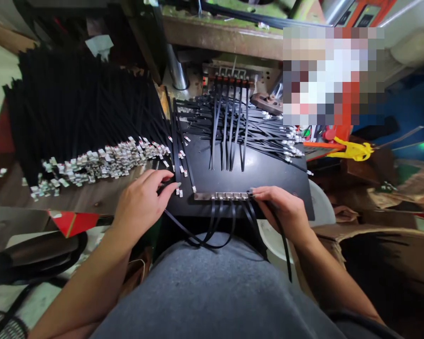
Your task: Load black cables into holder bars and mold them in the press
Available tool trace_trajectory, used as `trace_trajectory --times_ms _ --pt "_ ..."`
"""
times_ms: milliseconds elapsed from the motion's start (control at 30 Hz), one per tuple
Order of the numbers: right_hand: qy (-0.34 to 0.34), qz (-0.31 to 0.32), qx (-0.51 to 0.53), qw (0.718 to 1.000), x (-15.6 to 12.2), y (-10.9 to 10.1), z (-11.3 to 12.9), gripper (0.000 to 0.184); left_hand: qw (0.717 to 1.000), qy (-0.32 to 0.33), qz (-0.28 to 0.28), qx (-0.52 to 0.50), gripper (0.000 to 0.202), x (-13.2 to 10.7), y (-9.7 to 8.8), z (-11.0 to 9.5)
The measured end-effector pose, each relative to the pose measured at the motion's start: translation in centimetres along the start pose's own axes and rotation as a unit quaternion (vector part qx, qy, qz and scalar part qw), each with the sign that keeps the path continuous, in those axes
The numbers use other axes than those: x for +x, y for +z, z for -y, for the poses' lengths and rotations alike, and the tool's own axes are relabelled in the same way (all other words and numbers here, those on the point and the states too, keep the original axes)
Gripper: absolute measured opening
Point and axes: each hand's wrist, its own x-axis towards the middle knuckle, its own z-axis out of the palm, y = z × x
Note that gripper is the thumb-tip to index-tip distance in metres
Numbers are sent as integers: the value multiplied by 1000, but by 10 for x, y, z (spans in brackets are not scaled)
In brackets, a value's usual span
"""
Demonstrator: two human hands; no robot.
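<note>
A narrow metal bar (203,196) with several slots lies along the front edge of the black work surface. Several flat black straps (212,219) run out of its slots and loop down toward my lap. My right hand (284,207) is closed at the bar's right end, pinching a black strap (285,245) that hangs below the palm. My left hand (143,200), left of the bar, has thumb and forefinger bent around another black strap (178,226); its gripped part is mostly hidden. Near those fingertips lie loose straps with small pale end pieces (179,192).
A big pile of black straps (81,108) with pale ends covers the left side. Beyond the bar, more straps hang from a metal fixture (233,77) under a press, over a second pile (268,136). Yellow-handled pliers (351,149) are at right, above an open cardboard box (385,254).
</note>
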Motion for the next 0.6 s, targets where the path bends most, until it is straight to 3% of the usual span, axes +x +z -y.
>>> trace_trajectory --times_ms 67,233,333,400,467,533,567,600 --pt "-11 -9 21 1000 4 3 -3 19 1000 -26 10 13 26 2 6 -3" --pt "-74 33 -65 995 7 1 5 17 999 -21 25 -22 30 6 11 -8" --pt "-86 40 -78 992 7 0 8 21 998 5 58 -35 31 7 -9 0" --pt "-86 73 -59 992 12 -9 3 24 995 58 75 -22 33 14 -30 8" --pt "-96 169 -9 981 32 -26 -12 24 986 128 103 -1 37 34 -48 13" --pt "-105 230 22 967 71 -45 -35 23 970 187 156 18 39 69 -54 14" --pt "-96 224 9 970 98 -53 -48 25 960 207 183 34 38 92 -51 12" --pt "-73 176 -37 981 128 -58 -61 25 952 218 206 57 39 119 -44 9"
